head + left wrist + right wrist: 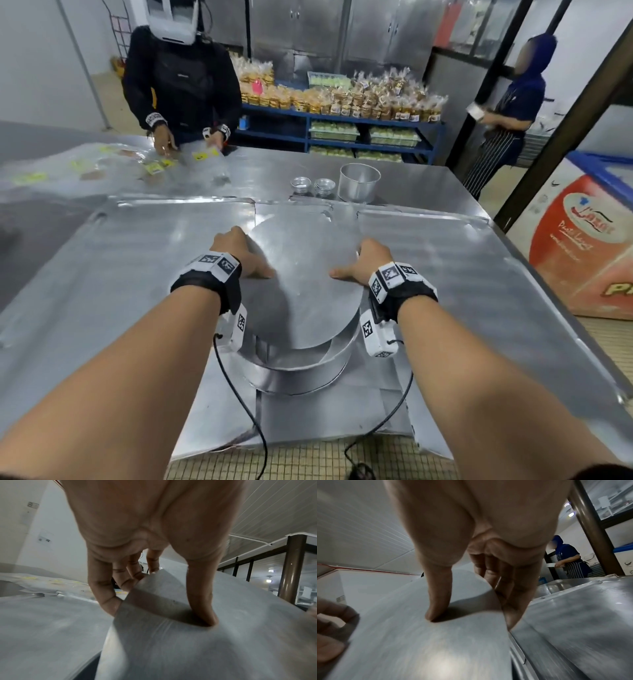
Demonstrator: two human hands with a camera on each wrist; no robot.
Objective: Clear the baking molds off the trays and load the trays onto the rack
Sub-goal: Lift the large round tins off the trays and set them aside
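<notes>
Head view: both hands hold a large round, flat-topped silver metal baking mold (301, 270), upturned, at opposite edges. It sits above a wider round silver pan (301, 373), over flat silver metal trays (137, 260) that cover the steel table (428, 192). Left hand (236, 253) at the mold's left edge, thumb laid on top, fingers wrapped over the side. Right hand (370, 262) mirrors it at the right edge. Whether the mold rests on the pan or is lifted clear, cannot tell. Further back on the table: two stacks of small fluted silver cups (300, 185), just beside a tall silver cylinder mold (359, 182). A person in black (181, 82) stands at the far side; another in a blue hood and striped apron (513, 113) to the right.

Left wrist view: thumb (204, 601) pressed on the mold's top, fingers (102, 588) curled down over the rim. A firm grip.

Right wrist view: thumb (438, 595) on top, fingers (513, 595) curled down the side wall. The other hand's fingertips show at the left edge.
</notes>
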